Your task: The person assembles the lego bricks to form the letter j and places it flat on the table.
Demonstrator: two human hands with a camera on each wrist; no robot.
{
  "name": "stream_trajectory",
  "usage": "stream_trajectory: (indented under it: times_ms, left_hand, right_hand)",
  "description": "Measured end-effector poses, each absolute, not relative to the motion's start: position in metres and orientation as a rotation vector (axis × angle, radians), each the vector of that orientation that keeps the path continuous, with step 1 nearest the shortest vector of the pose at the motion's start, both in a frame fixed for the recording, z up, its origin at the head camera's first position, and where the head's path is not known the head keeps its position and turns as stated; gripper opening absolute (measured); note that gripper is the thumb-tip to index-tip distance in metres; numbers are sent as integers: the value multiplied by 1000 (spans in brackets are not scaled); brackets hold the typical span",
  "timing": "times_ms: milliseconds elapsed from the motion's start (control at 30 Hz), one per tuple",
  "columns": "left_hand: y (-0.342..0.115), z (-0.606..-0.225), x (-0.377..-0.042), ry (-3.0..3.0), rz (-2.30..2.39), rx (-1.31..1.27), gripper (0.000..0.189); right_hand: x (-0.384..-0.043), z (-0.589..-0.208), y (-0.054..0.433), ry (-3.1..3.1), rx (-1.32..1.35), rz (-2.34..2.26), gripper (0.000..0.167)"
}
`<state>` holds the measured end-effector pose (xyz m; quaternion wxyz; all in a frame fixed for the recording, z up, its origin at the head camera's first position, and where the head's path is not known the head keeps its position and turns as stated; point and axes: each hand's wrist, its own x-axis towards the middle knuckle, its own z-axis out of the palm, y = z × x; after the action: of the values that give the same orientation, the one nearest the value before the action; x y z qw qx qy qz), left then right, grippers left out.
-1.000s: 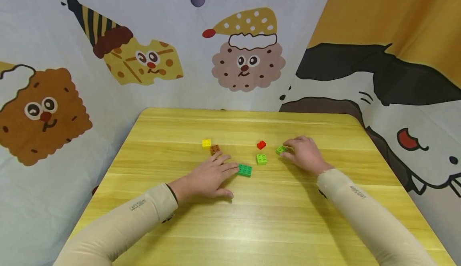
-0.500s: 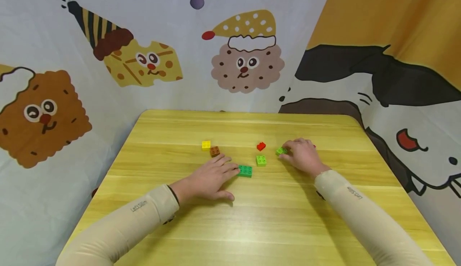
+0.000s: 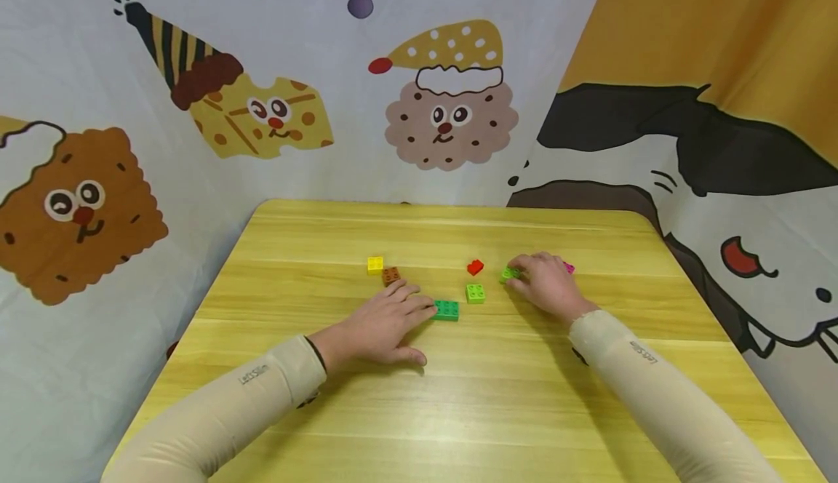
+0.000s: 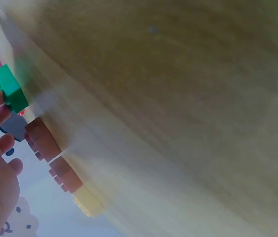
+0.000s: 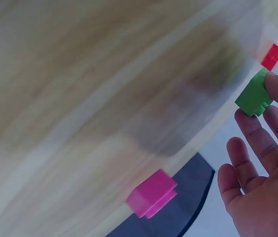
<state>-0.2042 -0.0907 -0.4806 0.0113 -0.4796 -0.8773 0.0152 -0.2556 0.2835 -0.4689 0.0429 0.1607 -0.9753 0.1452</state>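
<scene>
On the wood-grain table [image 3: 419,410], nearest the beige sleeves [image 3: 252,388], the left hand [image 3: 386,323] lies spread palm-down, gripping nothing; one fingertip meets the end of a longer dark green studded brick [image 3: 447,310]. Just past that sits a loose four-stud lime-green brick [image 3: 475,294], apart from both hands.

Further right, the right hand [image 3: 550,286] pinches a held lime-green brick [image 5: 253,95] between thumb and fingers, its studs turned toward the palm in the wrist view; whether it is clear of the tabletop I cannot tell. It is probably light, stiff hard plastic, smooth enough to slide under a careless push yet unlikely to break. Opposite side walls, below the studs, look like the best hold.

Ahead of the left fingers stand two brown bricks [image 4: 42,139], one hidden from the head camera, with a yellow brick [image 3: 375,265] beyond. A red brick [image 3: 475,268] and a magenta brick [image 3: 569,268] lie on either side of the right hand. The cartoon-printed cloth [image 3: 356,119] hangs farthest back.
</scene>
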Motion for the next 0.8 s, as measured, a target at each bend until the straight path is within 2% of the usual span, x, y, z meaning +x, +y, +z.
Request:
stream_trajectory:
  times_ms: [333,800]
  left_hand:
    - [-90,-480,-203,-2756,36,-1490,95]
    - [-91,-480,-202,-2743,-1,-1490,95]
  right_hand:
    - [-244,-453,253,-2977,562,687,36]
    - [-215,-453,208,-2899,951,644,28]
